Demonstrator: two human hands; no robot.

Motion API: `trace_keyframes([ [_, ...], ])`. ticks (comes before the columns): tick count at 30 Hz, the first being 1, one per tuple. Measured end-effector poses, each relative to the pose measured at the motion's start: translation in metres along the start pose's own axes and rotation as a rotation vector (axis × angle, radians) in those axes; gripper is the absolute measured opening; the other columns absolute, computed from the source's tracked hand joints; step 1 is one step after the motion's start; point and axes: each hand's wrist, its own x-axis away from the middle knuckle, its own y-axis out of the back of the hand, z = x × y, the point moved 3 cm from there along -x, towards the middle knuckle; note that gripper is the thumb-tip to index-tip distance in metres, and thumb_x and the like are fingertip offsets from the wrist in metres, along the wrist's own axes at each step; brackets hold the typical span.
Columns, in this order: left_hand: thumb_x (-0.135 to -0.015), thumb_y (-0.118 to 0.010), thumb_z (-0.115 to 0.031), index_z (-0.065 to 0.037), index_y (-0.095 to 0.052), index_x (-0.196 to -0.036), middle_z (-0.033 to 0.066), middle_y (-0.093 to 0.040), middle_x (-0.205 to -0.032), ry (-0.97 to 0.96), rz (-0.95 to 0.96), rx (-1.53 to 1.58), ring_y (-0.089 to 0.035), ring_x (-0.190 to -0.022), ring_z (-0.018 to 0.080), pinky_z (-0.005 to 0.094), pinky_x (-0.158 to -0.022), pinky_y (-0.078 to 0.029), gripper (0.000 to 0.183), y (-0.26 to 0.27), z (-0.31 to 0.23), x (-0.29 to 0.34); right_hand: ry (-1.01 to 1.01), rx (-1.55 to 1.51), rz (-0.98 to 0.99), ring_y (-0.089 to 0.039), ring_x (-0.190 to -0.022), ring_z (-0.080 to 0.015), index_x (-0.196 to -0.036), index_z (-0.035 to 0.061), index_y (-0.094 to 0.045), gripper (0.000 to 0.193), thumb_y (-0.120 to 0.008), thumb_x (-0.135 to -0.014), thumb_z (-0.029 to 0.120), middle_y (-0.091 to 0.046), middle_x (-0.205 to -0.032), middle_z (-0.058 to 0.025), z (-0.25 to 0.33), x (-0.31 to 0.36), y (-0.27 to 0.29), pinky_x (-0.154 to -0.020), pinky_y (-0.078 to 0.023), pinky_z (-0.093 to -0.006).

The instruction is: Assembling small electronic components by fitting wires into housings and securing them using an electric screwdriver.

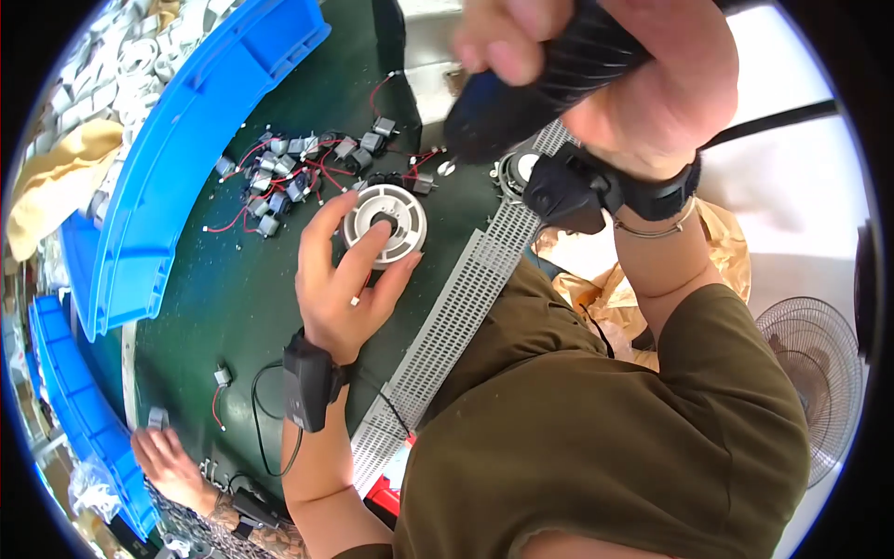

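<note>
My left hand [346, 291] rests on a white round plastic housing [413, 216] with a slotted rim. Its fingers wrap the edge, and one fingertip presses at the dark centre. A black power screwdriver [535, 98] is gripped in my raised right hand [666, 93], slightly blurred and close to the camera. The tool's nose points down and left, beside a small shiny piece [447, 169] that I cannot make out. Just beyond the housing lies a heap of small silver motors [289, 168] with red wires.
A white perforated strip [456, 307] runs along the near table edge, with another round part [521, 172] on it. Blue bins [154, 205] stand at left, near many white plastic pieces [121, 70]. A co-worker's hand [172, 466] touches a grey motor [158, 417]. One wired motor [223, 375] lies alone.
</note>
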Motion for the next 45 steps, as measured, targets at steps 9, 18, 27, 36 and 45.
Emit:
trace_keyframes([
  [9, -0.060, -0.081, -0.009, -0.004, -0.062, -0.094, 0.0193, -0.054, -0.113, 0.007, -0.032, -0.027, -0.058, -0.094, 0.0337, 0.0365, -0.069, -0.052, 0.039, 0.001, 0.001, 0.004, 0.072, 0.158, 0.079, -0.054, -0.075, -0.0120, -0.113, -0.0012, -0.048, 0.049, -0.070, -0.070, 0.004, -0.056, -0.093, -0.0068, -0.022, -0.006, -0.022, -0.065, -0.045, -0.0259],
  [18, -0.059, -0.082, -0.010, -0.004, -0.063, -0.093, 0.0188, -0.055, -0.112, 0.031, -0.032, 0.008, -0.058, -0.094, 0.0327, 0.0357, -0.070, -0.051, 0.039, -0.001, 0.001, 0.002, -0.004, 0.142, 0.058, -0.055, -0.081, -0.0092, -0.108, 0.0020, -0.055, 0.047, -0.075, -0.065, 0.005, -0.058, -0.103, -0.0053, -0.026, -0.007, -0.032, -0.068, -0.045, -0.0244],
  [27, -0.059, -0.082, -0.011, -0.005, -0.063, -0.092, 0.0188, -0.055, -0.112, 0.036, -0.024, -0.002, -0.058, -0.093, 0.0322, 0.0351, -0.068, -0.051, 0.039, 0.000, 0.003, 0.006, 0.083, 0.227, 0.220, -0.055, -0.077, -0.0093, -0.101, 0.0013, -0.057, 0.040, -0.072, -0.064, 0.005, -0.060, -0.090, -0.0032, -0.038, -0.014, -0.034, -0.067, -0.046, -0.0253],
  [36, -0.059, -0.082, -0.012, -0.005, -0.063, -0.090, 0.0177, -0.055, -0.111, 0.024, -0.004, -0.001, -0.058, -0.088, 0.0303, 0.0341, -0.065, -0.051, 0.037, -0.001, 0.000, -0.005, -0.048, 0.136, 0.210, -0.056, -0.067, -0.0084, -0.097, 0.0009, -0.057, 0.036, -0.072, -0.065, 0.004, -0.061, -0.078, -0.0023, -0.038, -0.014, -0.036, -0.062, -0.046, -0.0250],
  [45, -0.058, -0.082, -0.010, -0.004, -0.062, -0.089, 0.0161, -0.057, -0.110, 0.084, -0.050, 0.062, -0.058, -0.096, 0.0326, 0.0378, -0.079, -0.049, 0.037, 0.007, -0.003, -0.003, -0.040, 0.023, 0.137, -0.061, -0.069, -0.0117, -0.118, -0.0025, -0.044, 0.058, -0.071, -0.067, -0.007, -0.060, -0.072, -0.0068, -0.022, -0.014, -0.056, -0.060, -0.048, -0.0225],
])
